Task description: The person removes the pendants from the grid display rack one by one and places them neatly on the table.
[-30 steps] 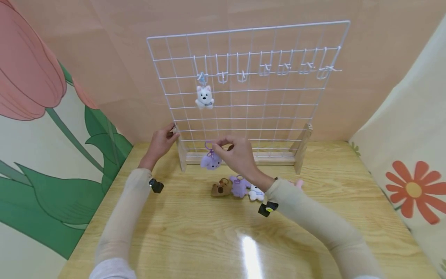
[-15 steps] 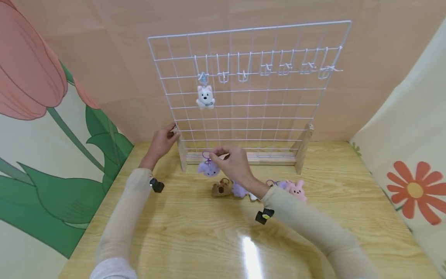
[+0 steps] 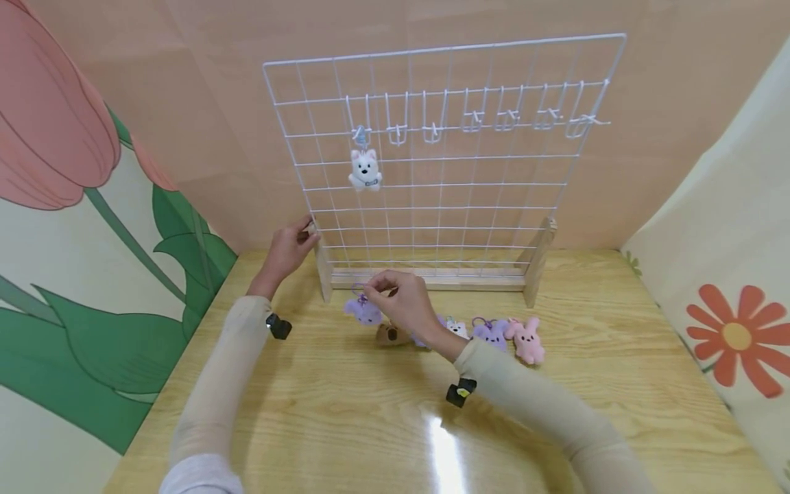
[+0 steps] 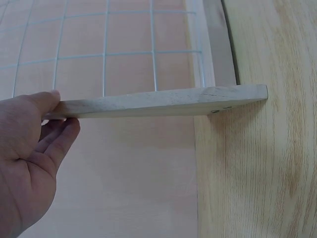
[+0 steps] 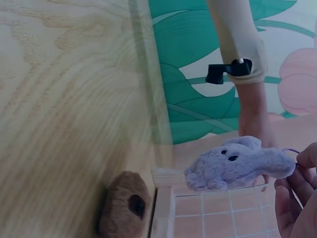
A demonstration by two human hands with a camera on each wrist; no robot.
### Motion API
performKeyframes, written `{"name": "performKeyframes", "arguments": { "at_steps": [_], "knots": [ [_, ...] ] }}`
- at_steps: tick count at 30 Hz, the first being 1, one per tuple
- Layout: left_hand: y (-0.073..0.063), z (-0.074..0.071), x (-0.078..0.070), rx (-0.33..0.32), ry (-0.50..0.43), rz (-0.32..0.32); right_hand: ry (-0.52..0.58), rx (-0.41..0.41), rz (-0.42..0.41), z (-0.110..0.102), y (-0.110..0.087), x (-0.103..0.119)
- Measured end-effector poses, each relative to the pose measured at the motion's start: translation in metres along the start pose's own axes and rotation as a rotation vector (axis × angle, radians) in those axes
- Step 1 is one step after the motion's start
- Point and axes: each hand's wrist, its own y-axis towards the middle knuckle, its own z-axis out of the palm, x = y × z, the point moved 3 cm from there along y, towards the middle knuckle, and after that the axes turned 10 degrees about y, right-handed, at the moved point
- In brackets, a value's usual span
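Observation:
My left hand [image 3: 289, 252] grips the upper end of the left wooden upright [image 4: 163, 101] of a white wire grid rack [image 3: 444, 49]. With thumb and fingers, my right hand [image 3: 401, 298] pinches the ring of a purple plush keychain [image 3: 365, 312], which hangs in front of the rack's base. In the right wrist view the purple plush [image 5: 233, 166] shows two dark eyes. Just below and behind it a brown plush keychain [image 3: 390, 335] lies on the table. A white dog plush keychain [image 3: 365, 169] hangs from the leftmost hook.
Several white hooks [image 3: 398, 134] line the grid's upper part. To the right on the table lie another purple plush [image 3: 491, 334], a small white plush [image 3: 457, 328] and a pink plush [image 3: 529, 341]. My right wrist partly covers a further purple plush [image 3: 422, 339].
My right hand has moved down and a little left, carrying the purple plush keychain toward the table. More of the plushies on the right now show. My left hand stays on the upright.

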Motion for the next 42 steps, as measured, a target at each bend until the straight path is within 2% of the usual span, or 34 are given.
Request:
{"name": "performKeyframes", "arguments": {
  "at_steps": [19,30,42],
  "knots": [
    [0.001,0.000,0.000,0.000,-0.007,0.002,-0.025,0.095,0.035,0.028,-0.018,-0.024],
    [0.002,0.000,-0.001,-0.010,0.006,0.009,-0.029,0.146,0.118,0.035,-0.025,-0.036],
    [0.001,0.001,0.002,0.007,-0.002,0.004,-0.069,0.145,0.056,0.031,-0.013,-0.049]
  ]
}}
